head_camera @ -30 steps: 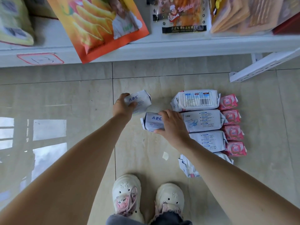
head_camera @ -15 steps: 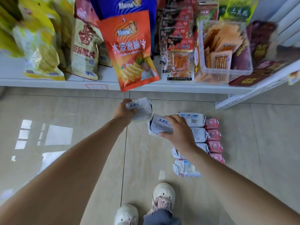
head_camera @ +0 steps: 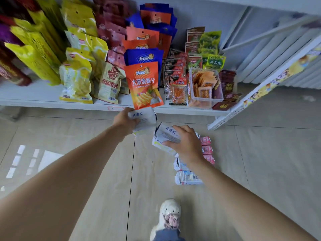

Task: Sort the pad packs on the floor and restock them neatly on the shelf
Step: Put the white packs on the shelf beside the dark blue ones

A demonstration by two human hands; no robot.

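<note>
My left hand (head_camera: pixel 124 121) grips a white ABC pad pack (head_camera: pixel 145 120) just below the front edge of the low white shelf (head_camera: pixel 43 100). My right hand (head_camera: pixel 186 142) grips a second white ABC pad pack (head_camera: pixel 165 134), lifted above the floor beside the first. Under my right arm more white pad packs (head_camera: pixel 188 177) lie on the tiled floor, partly hidden. A row of small pink pad packs (head_camera: pixel 206 149) lies to their right.
The shelf is crowded with snack bags: yellow ones at left, an orange chip bag (head_camera: pixel 144 86) leaning over the edge, a clear bin of packets (head_camera: pixel 205 87) at right. A white shelf upright (head_camera: pixel 243 103) slants right. My shoe (head_camera: pixel 170 214) stands below.
Both hands have risen from the floor with their ABC packs toward the shelf edge. The view has tilted up, showing the whole snack shelf.
</note>
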